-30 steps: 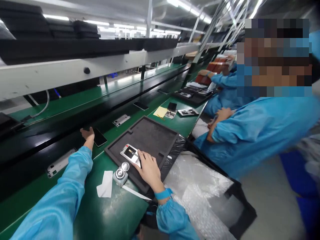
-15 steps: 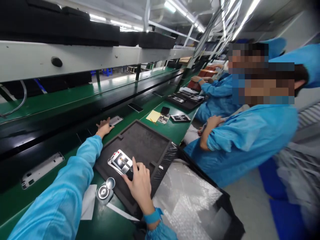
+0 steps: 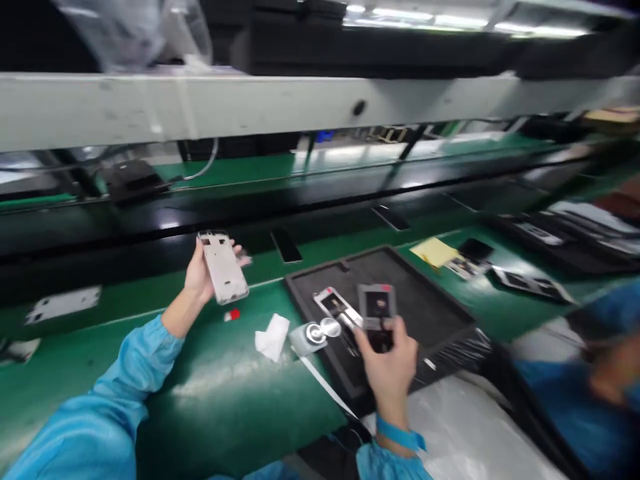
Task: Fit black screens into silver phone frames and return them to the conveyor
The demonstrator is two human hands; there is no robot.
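Pickup step, both hands loaded. Left hand grips a phone frame lifted above the green bench. Right hand pinches a small dark part over the black tray, beside another part. Next move probably calls for lining part up with frame.

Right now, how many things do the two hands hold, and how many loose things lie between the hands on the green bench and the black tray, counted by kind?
Pale phone frame, in the left hand: 1
Dark phone part, in the right hand: 1
Phone part lying on the black tray: 1
Round metal tool: 1
White cloth: 1
Small red piece: 1
Total: 6
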